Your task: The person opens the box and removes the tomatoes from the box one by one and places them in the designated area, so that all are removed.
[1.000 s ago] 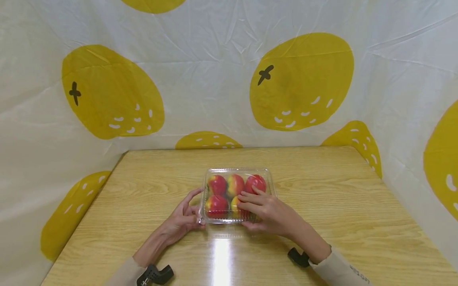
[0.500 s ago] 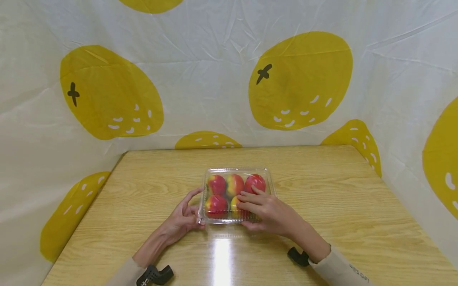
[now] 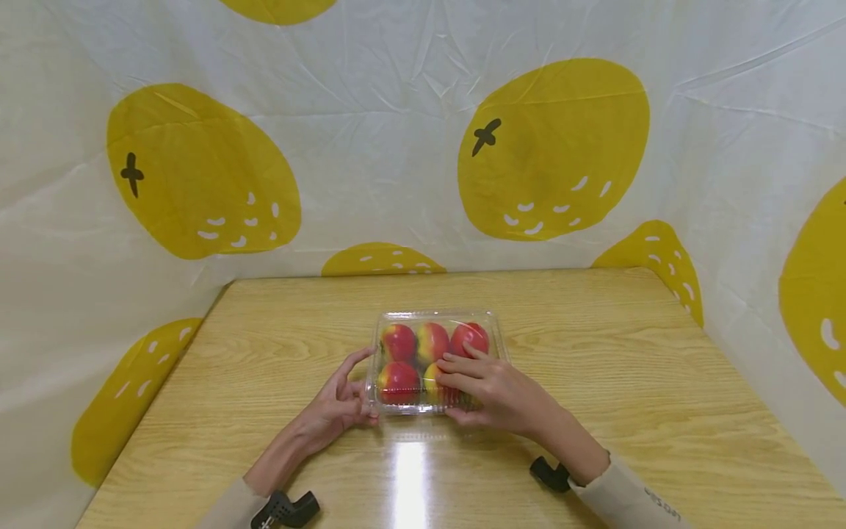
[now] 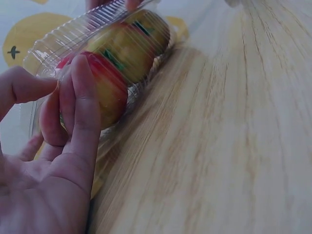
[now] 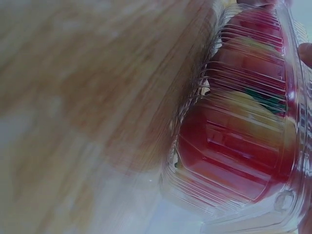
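A clear plastic clamshell box (image 3: 436, 317) stands shut in the middle of the table, holding several red and yellow fruits (image 3: 399, 342). My left hand (image 3: 333, 408) rests against the box's left side, fingers straight along the wall and thumb at the near left corner. In the left wrist view those fingers (image 4: 80, 112) lie flat on the ribbed wall of the box (image 4: 87, 29). My right hand (image 3: 496, 389) lies flat on the right half of the lid, with its thumb at the near rim. The right wrist view shows the box's ribbed side (image 5: 243, 146) very close.
The box stands on a wooden table (image 3: 595, 353). A white cloth with large yellow fruit prints (image 3: 555, 147) hangs close round the left, far and right sides. Black wrist mounts (image 3: 284, 508) show near the front edge. A bright glare lies in front of the box.
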`<act>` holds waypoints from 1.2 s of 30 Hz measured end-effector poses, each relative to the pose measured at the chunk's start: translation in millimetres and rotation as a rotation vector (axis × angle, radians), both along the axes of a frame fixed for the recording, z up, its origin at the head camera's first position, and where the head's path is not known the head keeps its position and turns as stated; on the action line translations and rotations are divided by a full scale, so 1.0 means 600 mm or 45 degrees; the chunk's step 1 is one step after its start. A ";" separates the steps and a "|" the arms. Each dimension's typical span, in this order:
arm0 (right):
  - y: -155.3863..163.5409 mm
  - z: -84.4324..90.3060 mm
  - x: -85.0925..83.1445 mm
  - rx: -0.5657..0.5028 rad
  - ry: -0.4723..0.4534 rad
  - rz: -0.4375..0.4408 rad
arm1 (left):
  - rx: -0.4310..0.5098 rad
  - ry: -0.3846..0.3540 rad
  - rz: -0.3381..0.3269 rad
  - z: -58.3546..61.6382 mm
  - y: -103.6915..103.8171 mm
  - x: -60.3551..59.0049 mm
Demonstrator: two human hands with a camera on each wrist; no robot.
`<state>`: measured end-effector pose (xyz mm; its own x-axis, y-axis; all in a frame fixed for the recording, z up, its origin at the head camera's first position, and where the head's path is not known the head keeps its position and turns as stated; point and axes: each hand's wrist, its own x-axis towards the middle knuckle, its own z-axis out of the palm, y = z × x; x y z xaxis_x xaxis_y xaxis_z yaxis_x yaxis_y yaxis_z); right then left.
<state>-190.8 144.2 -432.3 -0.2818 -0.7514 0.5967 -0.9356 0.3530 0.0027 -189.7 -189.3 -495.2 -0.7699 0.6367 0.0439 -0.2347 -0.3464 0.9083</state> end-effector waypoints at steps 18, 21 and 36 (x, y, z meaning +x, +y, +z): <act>0.000 0.003 0.003 0.041 0.032 -0.023 | -0.007 -0.111 0.008 0.006 0.001 -0.002; 0.001 0.004 0.003 0.041 0.036 -0.028 | -0.024 -0.123 0.019 0.006 0.002 -0.004; 0.003 0.028 0.017 0.202 -0.027 -0.139 | -0.020 -0.118 0.016 0.008 0.001 -0.002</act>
